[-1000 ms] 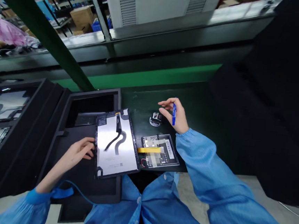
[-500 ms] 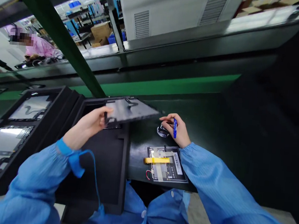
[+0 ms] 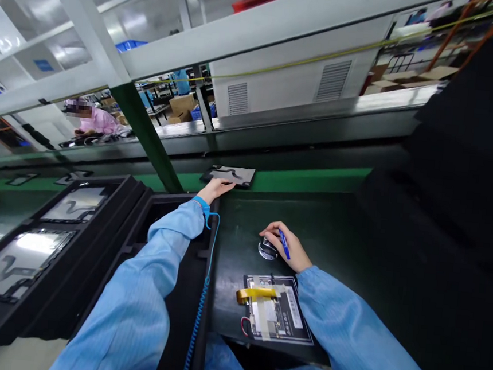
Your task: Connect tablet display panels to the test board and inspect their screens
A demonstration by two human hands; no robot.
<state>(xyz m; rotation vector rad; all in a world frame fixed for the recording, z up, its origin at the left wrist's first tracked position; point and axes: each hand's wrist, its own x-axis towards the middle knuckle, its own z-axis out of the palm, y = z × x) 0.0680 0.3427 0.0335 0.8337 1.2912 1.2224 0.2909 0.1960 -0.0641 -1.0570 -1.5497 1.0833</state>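
Note:
My left hand (image 3: 215, 190) reaches forward and grips the near edge of a thin tablet panel (image 3: 239, 174), grey with a dark cable strip, at the green ledge. Its fingertips are partly hidden. A blue wrist strap with a coiled cord circles that wrist. A blue pen (image 3: 284, 244) sits in my right hand (image 3: 293, 251), its fingers curled over a round shiny object (image 3: 267, 250) on the dark bench; I cannot tell if they touch it. Nearer me lies a tablet circuit assembly (image 3: 290, 321) with a yellow ribbon cable (image 3: 256, 293), pale tape and a white label.
A black foam tray (image 3: 178, 317) stands under my left arm. Further left, another black tray (image 3: 27, 220) holds two similar panels. A green post (image 3: 147, 136) rises behind the trays. Dark material (image 3: 453, 186) fills the right side. A person in pink (image 3: 100, 121) works beyond the rail.
My left hand has carried the tablet panel from above the black tray forward to the green ledge. My right hand stays by the round object with the pen. The view has tilted up.

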